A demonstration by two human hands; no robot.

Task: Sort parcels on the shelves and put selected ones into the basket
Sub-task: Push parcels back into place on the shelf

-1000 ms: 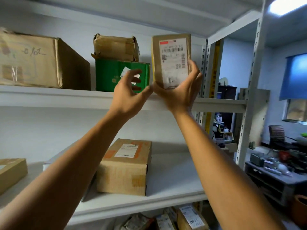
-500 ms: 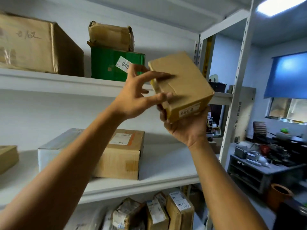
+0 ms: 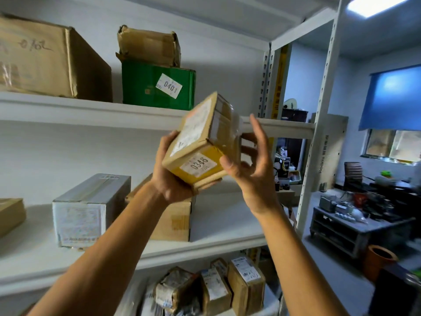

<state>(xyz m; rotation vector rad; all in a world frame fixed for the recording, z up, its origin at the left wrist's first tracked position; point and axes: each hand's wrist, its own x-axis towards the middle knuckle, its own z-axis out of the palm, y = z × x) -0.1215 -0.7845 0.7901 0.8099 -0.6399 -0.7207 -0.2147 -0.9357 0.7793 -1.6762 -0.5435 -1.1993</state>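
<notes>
Both hands are holding a tilted parcel [image 3: 202,142] before the shelves [image 3: 91,110]: left hand [image 3: 175,179] cupping beneath, right hand [image 3: 250,165] touching its side.

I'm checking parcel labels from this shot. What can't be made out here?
- Shipping label on the held parcel: blurred, head view.
- Brown box on the middle shelf: largely hidden by the left hand and forearm.
- Basket: not in view.
</notes>
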